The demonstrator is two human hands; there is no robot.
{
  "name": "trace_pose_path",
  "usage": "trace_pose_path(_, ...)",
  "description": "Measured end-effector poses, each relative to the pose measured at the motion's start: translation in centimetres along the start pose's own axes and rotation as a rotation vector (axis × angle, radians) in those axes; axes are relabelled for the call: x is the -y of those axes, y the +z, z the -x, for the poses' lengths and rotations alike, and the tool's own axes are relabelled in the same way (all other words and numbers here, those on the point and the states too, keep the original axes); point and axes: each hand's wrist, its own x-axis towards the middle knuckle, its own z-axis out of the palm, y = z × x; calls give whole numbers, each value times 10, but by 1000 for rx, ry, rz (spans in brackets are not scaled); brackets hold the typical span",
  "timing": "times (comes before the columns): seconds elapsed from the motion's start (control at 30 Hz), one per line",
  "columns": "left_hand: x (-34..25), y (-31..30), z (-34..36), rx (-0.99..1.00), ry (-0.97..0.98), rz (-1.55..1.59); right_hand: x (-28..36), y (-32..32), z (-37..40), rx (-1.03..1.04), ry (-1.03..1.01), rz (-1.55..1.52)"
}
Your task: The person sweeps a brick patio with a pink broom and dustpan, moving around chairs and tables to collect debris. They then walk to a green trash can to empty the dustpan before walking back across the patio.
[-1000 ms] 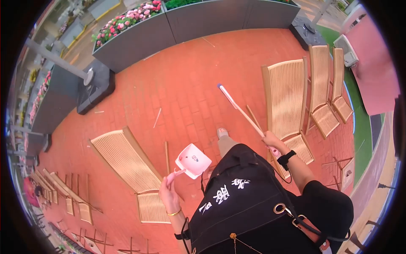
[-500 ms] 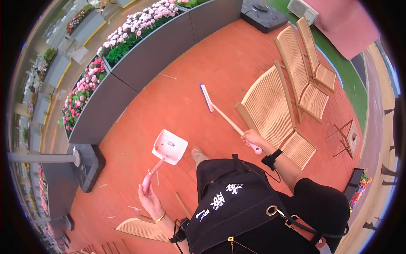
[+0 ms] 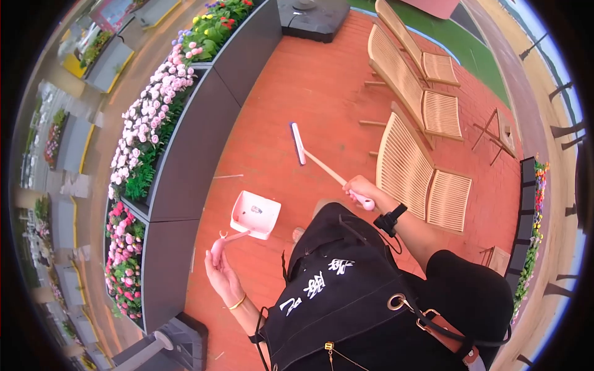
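Note:
My left hand (image 3: 224,278) is closed on the pink handle of a small dustpan (image 3: 267,216). A few bits of litter lie inside the white-and-pink pan, which appears over the red brick paving. My right hand (image 3: 359,188) grips the pinkish handle of a small broom (image 3: 326,168) near its end. The broom's narrow head (image 3: 297,143), with dark purple bristles, points away from me, ahead of the dustpan. A thin pale stick (image 3: 228,177) lies on the paving by the planters, beyond the pan.
Dark planters (image 3: 185,148) with pink and white flowers line the left side. Slatted wooden chairs (image 3: 405,167) and a folding wooden stand (image 3: 498,133) are on the right. Black weighted bases stand at the far end (image 3: 312,21) and lower left (image 3: 189,340). More flower boxes (image 3: 521,216) edge the right.
The view has moved forward along the planters, which now appear closer on the left. Both hands keep their tools; the dustpan has turned slightly, and the chairs sit differently in view.

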Motion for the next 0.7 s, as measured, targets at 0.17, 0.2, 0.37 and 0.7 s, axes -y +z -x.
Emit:
trace_pose_path(0.17,19,86,-102,96,-4,-209,56,-31,-48,-118,-61,171)
trace_pose_path(0.2,23,99,-123,139,-4,-189,67,-38,-68,-138,-72,198)
trace_pose_path(0.37,67,192,-215,131,5,-297,154,-78,-172,-235,-40,420)
trace_pose_path(0.7,190,330,-404,141,-168,-411,335,-96,-369,-216,33,1046)
